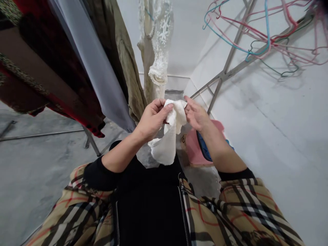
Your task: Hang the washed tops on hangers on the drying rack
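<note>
My left hand (151,119) and my right hand (196,114) both grip a small white cloth (169,140) in front of my chest. The left thumb presses on its bunched top, and the right fingers pinch the top edge from the other side. The rest of the cloth hangs down between my forearms. Both hands are closed on the fabric.
Hung garments fill the left: a red and brown one (38,61), a grey one (94,65), an olive one (125,58) and white lace (156,44). Coloured wire hangers (269,37) hang on a metal rack (230,61) at upper right. A pink basin (197,147) sits on the concrete floor.
</note>
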The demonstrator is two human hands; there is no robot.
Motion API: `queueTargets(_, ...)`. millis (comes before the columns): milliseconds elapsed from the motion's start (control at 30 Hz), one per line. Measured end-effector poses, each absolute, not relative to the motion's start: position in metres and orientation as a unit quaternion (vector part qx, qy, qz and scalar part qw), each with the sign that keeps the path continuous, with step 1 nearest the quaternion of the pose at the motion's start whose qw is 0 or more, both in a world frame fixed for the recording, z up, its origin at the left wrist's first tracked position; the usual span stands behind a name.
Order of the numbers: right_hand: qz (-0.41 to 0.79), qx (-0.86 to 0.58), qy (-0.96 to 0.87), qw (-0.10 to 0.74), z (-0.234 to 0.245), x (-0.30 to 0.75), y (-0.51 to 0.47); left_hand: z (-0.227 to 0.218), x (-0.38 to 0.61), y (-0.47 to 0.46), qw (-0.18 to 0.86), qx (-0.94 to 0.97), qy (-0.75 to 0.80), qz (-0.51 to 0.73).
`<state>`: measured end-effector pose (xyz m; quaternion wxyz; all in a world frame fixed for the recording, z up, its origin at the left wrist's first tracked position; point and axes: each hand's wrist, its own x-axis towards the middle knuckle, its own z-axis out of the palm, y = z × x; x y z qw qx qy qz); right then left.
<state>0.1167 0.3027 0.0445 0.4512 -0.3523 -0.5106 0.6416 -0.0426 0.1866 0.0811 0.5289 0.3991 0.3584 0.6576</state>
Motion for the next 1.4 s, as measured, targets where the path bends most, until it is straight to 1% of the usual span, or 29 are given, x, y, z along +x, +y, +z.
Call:
queueTargets(33, 0.628, -0.365, -0.520, 0.449, 0.036, 0.118, 0.296, 0.082, -0.043, 0.189, 0.532, 0.379, 0.369, 0.661)
queueTargets(100, 0.569, -0.391, -0.548, 0.473, 0.020, 0.123, 0.275, 0.083, -0.044, 0.192, 0.532, 0.342, 0.391, 0.669)
queueTargets(200, 0.399, -0.414, -0.622, 0.532, -0.009, 0.128, 0.230, 0.082, -0.043, 0.196, 0.521, 0.307, 0.402, 0.687)
queueTargets(300, 0.281, -0.401, -0.675, 0.552, -0.038, 0.126, 0.183, 0.080, -0.038, 0.199, 0.508, 0.296, 0.392, 0.708)
queueTargets(367, 0.262, -0.370, -0.704, 0.547, -0.054, 0.119, 0.160, 0.081, -0.034, 0.200, 0.493, 0.295, 0.386, 0.722)
queueTargets(467, 0.302, -0.338, -0.733, 0.507, -0.070, 0.104, 0.146, 0.083, -0.029, 0.201, 0.467, 0.298, 0.389, 0.736)
queueTargets(567, 0.349, -0.333, -0.738, 0.471, -0.080, 0.091, 0.149, 0.086, -0.027, 0.201, 0.429, 0.307, 0.407, 0.746)
queueTargets(667, 0.352, -0.340, -0.743, 0.458, -0.090, 0.084, 0.159, 0.085, -0.029, 0.201, 0.385, 0.323, 0.421, 0.755)
queueTargets(733, 0.327, -0.345, -0.754, 0.454, -0.097, 0.083, 0.163, 0.084, -0.030, 0.200, 0.368, 0.336, 0.417, 0.760)
queueTargets(833, 0.259, -0.357, -0.775, 0.453, -0.106, 0.079, 0.167, 0.082, -0.031, 0.200, 0.370, 0.354, 0.403, 0.758)
queueTargets(1000, 0.111, -0.430, -0.773, 0.453, -0.117, 0.064, 0.176, 0.080, -0.029, 0.199, 0.385, 0.367, 0.395, 0.749)
queueTargets(1067, 0.079, -0.454, -0.761, 0.457, -0.121, 0.063, 0.187, 0.080, -0.029, 0.198, 0.386, 0.366, 0.389, 0.752)
queueTargets(1100, 0.080, -0.462, -0.755, 0.459, -0.122, 0.065, 0.193, 0.079, -0.029, 0.198, 0.385, 0.364, 0.386, 0.755)
queueTargets(1167, 0.117, -0.463, -0.747, 0.464, -0.123, 0.074, 0.207, 0.078, -0.033, 0.199, 0.382, 0.359, 0.383, 0.761)
queueTargets(1267, 0.243, -0.438, -0.715, 0.487, -0.114, 0.099, 0.225, 0.076, -0.045, 0.200, 0.380, 0.344, 0.383, 0.768)
queueTargets(1400, 0.426, -0.439, -0.596, 0.520, -0.079, 0.139, 0.237, 0.077, -0.067, 0.200, 0.402, 0.297, 0.406, 0.765)
